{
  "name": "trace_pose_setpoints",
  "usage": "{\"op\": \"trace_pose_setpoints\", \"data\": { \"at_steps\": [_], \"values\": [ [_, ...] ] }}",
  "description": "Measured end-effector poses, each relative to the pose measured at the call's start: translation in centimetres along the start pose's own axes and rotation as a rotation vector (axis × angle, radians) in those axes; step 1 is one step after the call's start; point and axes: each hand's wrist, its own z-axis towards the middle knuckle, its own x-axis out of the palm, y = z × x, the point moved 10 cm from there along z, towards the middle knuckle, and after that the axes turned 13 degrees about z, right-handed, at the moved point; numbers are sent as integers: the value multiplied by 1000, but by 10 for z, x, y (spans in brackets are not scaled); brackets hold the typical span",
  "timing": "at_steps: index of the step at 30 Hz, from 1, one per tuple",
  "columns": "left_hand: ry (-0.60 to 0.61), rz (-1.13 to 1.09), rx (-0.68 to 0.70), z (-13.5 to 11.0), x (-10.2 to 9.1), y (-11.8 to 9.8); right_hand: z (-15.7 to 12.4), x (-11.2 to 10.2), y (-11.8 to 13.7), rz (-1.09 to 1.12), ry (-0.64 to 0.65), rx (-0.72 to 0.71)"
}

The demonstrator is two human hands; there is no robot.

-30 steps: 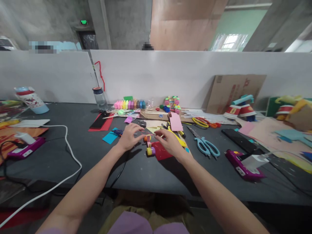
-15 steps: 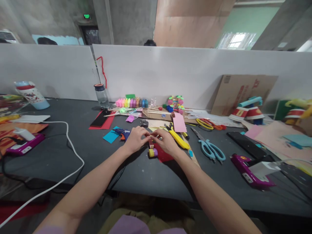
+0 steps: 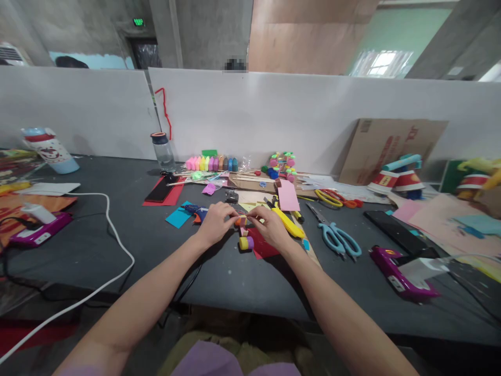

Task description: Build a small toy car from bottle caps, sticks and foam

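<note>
Both hands work over the counter (image 3: 230,279), fingertips facing each other near its middle. Left hand (image 3: 216,222): fingers bent, thumb and forefinger brought close together; cannot tell whether anything thin is pinched there. Right hand (image 3: 270,224): similar pose, thumb tip near the forefinger; its hold is likewise too small to make out.

Small craft piece between and just below the 2 sets of fingertips: an orange part at the far end, pinkish bits mid-way, a yellow-and-purple roll (image 3: 246,243) at the near end. Whether the parts are joined is unclear. Red sheet (image 3: 266,247) just right of the roll, partly under the right hand and wrist.

By the left hand: a dark blue tool (image 3: 200,212), partly hidden, and a blue paper square (image 3: 178,217). Beyond the right hand: a yellow cutter (image 3: 289,223) lying aslant, a pink card (image 3: 288,196) farther back. Scissors (image 3: 338,240) with light blue handles right of the cutter, blades spread slightly.

Farther back: a row of coloured blocks (image 3: 211,164), a clear bottle (image 3: 163,151) with dark lid, a black phone (image 3: 158,190) resting on red card. Cardboard sheet (image 3: 391,151) leans on the white partition (image 3: 250,115). 2 purple power strips, 1 at each side, each with a white plug.
</note>
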Motion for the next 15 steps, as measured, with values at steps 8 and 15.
{"op": "trace_pose_setpoints", "data": {
  "at_steps": [8,15],
  "values": [
    [-10,-11,1,-1,2,2,0,3,2,13,7,-12],
    [-110,-25,2,-4,-13,2,-3,-6,-1,61,-53,64]
  ]
}}
